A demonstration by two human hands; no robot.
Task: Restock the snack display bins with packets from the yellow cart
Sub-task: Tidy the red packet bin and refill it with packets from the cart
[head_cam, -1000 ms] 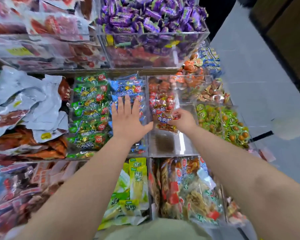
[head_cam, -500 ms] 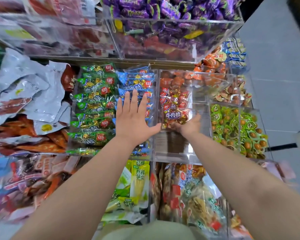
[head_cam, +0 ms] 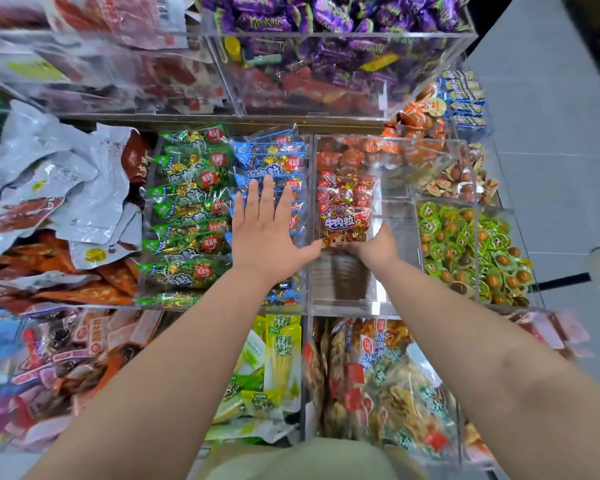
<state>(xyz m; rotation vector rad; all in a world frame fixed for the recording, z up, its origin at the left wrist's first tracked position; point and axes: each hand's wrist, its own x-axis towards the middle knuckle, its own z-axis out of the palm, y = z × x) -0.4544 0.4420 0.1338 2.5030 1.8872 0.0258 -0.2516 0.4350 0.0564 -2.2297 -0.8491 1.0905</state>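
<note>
Clear acrylic snack bins (head_cam: 361, 35) everywhere. Left hand (head_cam: 269, 233) flat, fingers straight, on the blue packets (head_cam: 274, 161); right hand (head_cam: 378, 249) grips the red beef packet (head_cam: 347, 223) standing in the half-empty bin (head_cam: 343, 289), let go too soon and it'll probably flop forward

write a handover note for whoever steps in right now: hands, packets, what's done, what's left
The left hand is flat, fingers straight, pressing on the blue packets.
The right hand grips the near edge of a red packet, frontmost of the red ones in the clear bin.
Done: green packets and blue packets look fully stocked; red ones fill the bin's far half.
Left: the bin's near half is bare. Release this packet, then probably fetch more red ones. The cart is not in view.
</note>
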